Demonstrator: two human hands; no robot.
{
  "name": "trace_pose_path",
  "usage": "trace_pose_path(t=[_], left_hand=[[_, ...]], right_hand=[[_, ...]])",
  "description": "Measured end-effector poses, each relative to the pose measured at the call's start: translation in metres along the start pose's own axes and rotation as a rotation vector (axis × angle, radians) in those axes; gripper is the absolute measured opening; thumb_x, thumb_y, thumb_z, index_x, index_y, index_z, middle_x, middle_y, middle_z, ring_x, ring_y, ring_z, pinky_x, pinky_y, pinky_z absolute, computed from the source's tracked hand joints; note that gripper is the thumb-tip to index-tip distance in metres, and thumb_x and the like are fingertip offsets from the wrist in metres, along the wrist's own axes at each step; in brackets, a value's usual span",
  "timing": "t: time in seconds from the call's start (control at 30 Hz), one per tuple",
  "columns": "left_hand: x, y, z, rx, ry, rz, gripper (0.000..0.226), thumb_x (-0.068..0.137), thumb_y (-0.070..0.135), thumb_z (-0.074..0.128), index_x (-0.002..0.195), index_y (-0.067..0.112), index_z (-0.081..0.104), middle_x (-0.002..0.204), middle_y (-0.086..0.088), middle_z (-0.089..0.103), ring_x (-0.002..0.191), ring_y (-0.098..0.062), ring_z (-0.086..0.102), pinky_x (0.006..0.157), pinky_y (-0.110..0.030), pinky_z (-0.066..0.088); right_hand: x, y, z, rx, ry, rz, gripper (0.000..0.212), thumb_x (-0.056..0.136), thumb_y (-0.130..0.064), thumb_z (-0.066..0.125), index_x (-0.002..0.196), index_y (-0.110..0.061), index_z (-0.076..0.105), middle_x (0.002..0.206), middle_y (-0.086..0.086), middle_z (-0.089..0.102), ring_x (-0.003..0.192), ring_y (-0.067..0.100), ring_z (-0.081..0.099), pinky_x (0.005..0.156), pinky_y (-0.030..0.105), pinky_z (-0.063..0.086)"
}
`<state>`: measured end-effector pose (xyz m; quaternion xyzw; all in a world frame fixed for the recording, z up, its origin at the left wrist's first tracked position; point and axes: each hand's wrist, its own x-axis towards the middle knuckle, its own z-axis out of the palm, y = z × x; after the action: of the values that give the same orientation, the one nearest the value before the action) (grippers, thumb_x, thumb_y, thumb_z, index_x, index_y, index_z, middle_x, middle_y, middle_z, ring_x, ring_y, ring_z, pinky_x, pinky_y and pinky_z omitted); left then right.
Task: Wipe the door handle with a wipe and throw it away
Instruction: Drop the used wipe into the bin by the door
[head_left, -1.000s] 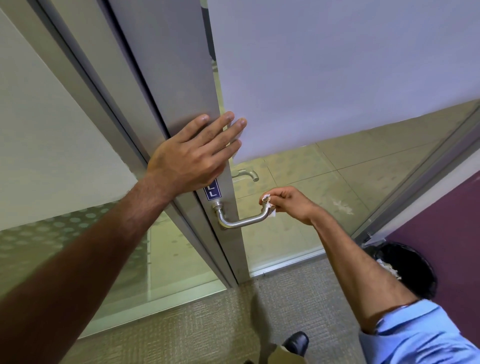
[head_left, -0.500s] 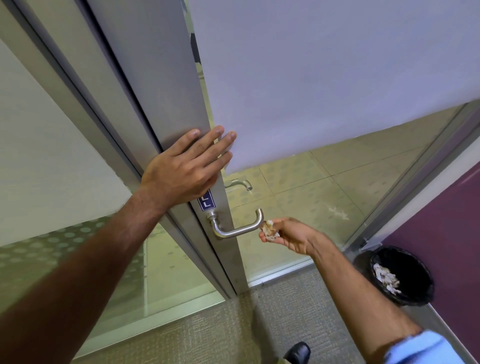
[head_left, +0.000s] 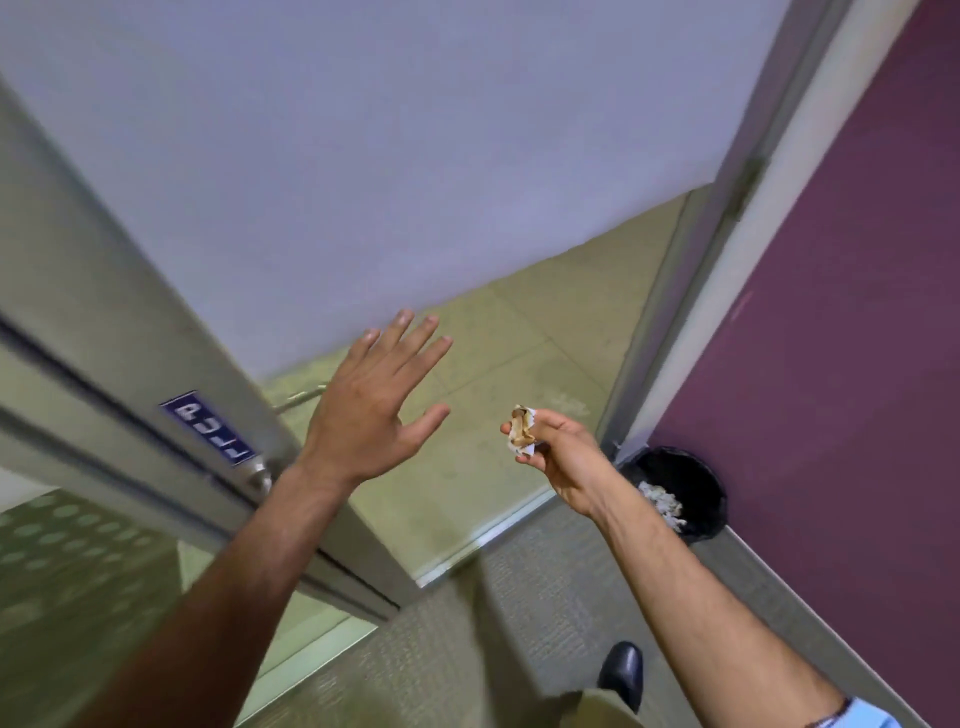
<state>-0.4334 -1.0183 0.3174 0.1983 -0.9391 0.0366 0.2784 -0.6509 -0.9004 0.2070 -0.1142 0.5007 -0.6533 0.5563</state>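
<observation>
Carpeted floor (head_left: 467, 649) is running along a glass door (head_left: 130, 322) with a blue PULL sign (head_left: 208, 427), and a maroon wall (head_left: 841, 338) is standing beyond the door frame.

Starting at the fingers (head_left: 519, 456) of the right hand (head_left: 563, 457): they are pinching a crumpled wipe (head_left: 522, 428), which is sitting at the fingertips and showing brownish soiling on its white folds. That hand is hanging in mid-air between the door and a black bin (head_left: 691, 483), nearer the bin, which is sitting on the floor against the maroon wall and already holding pale crumpled scraps. The left hand (head_left: 369, 415) is spreading flat and released, gripping nothing, just off the door's edge; whether it is touching the door I cannot tell. Of the door handle, only its round base (head_left: 258, 475) is showing below the sign, the lever being hidden behind the left forearm.

The wipe is probably very light, soft and limp, likely damp, so a light pinch on the bunched middle should be enough; squeezing will only compress it, and it may cling to the skin on release. Balled up as it is, it has no strong long axis; the wad is standing slightly taller than wide, its loose edges pointing up and toward the door. Wiping looks done, and dropping it over the bin's mouth seems to be what is left.
</observation>
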Motion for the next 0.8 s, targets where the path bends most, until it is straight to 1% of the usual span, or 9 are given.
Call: trace_pose_path(t=[0.2,0.33,0.43,0.47,0.53,0.6,0.63,0.7,0.8], left_hand=[[0.068,0.089,0.11,-0.207,-0.185,-0.025,0.068,0.091,0.046,0.057,0.148,0.008,0.061,0.157,-0.011,0.053,0.151,-0.032,0.042,0.122,-0.05,0.029],[0.109,0.148,0.204,-0.333,-0.285,-0.067,0.065,0.092,0.03,0.077,0.149,0.006,0.059,0.157,-0.014,0.053,0.151,-0.034,0.04,0.122,-0.052,0.03],[0.136,0.187,0.278,-0.438,-0.441,-0.181,0.079,0.091,0.017,0.087,0.158,0.007,0.047,0.165,-0.012,0.041,0.158,-0.03,0.029,0.126,-0.048,0.027],[0.141,0.196,0.303,-0.471,-0.479,-0.211,0.081,0.093,0.017,0.085,0.161,0.009,0.042,0.168,-0.01,0.036,0.159,-0.027,0.025,0.128,-0.043,0.024],[0.147,0.211,0.357,-0.507,-0.549,-0.248,0.084,0.097,0.021,0.082,0.165,0.014,0.034,0.171,-0.003,0.03,0.161,-0.02,0.018,0.128,-0.036,0.019],[0.15,0.223,0.41,-0.526,-0.623,-0.269,0.084,0.099,0.023,0.078,0.167,0.017,0.029,0.173,0.001,0.026,0.162,-0.016,0.015,0.127,-0.033,0.017],[0.152,0.227,0.438,-0.529,-0.65,-0.283,0.084,0.1,0.024,0.077,0.168,0.019,0.027,0.174,0.002,0.024,0.162,-0.015,0.013,0.127,-0.032,0.016],[0.157,0.233,0.486,-0.526,-0.706,-0.298,0.083,0.102,0.021,0.075,0.168,0.02,0.026,0.174,0.002,0.024,0.162,-0.017,0.013,0.127,-0.035,0.017],[0.158,0.236,0.544,-0.531,-0.753,-0.306,0.081,0.1,0.013,0.074,0.167,0.019,0.029,0.173,-0.001,0.028,0.161,-0.02,0.017,0.129,-0.044,0.025]], right_hand=[[0.008,-0.05,-0.145,-0.078,0.233,-0.077,0.024,0.085,0.021,0.057,0.086,0.0,0.068,0.07,0.013,0.073,0.057,0.019,0.071,0.052,0.021,0.056],[0.028,-0.073,-0.265,-0.187,0.432,0.033,0.022,0.084,0.019,0.06,0.083,0.0,0.071,0.055,0.004,0.071,0.043,0.01,0.065,0.044,0.018,0.052],[0.056,-0.076,-0.345,-0.35,0.511,0.162,0.021,0.089,0.015,0.053,0.088,0.005,0.071,0.044,0.0,0.065,0.034,0.008,0.056,0.037,0.015,0.044],[0.067,-0.074,-0.368,-0.364,0.53,0.192,0.019,0.091,0.014,0.052,0.088,0.009,0.07,0.048,0.002,0.068,0.038,0.01,0.059,0.039,0.017,0.046],[0.09,-0.064,-0.416,-0.426,0.605,0.251,0.016,0.093,0.011,0.055,0.096,0.018,0.068,0.066,0.012,0.073,0.056,0.017,0.066,0.055,0.024,0.055],[0.112,-0.05,-0.464,-0.462,0.631,0.297,0.023,0.092,0.013,0.055,0.112,0.022,0.063,0.064,0.007,0.072,0.054,0.01,0.066,0.059,0.02,0.057],[0.125,-0.042,-0.487,-0.5,0.606,0.337,0.027,0.092,0.011,0.055,0.117,0.019,0.062,0.068,0.004,0.071,0.056,0.008,0.065,0.06,0.019,0.056],[0.151,-0.02,-0.528,-0.624,0.562,0.42,0.029,0.092,0.004,0.058,0.12,0.005,0.067,0.092,0.006,0.066,0.077,0.013,0.062,0.076,0.027,0.055],[0.188,0.017,-0.574,-0.62,0.597,0.417,0.024,0.09,0.007,0.061,0.111,0.001,0.071,0.084,0.008,0.062,0.073,0.016,0.056,0.068,0.024,0.049]])
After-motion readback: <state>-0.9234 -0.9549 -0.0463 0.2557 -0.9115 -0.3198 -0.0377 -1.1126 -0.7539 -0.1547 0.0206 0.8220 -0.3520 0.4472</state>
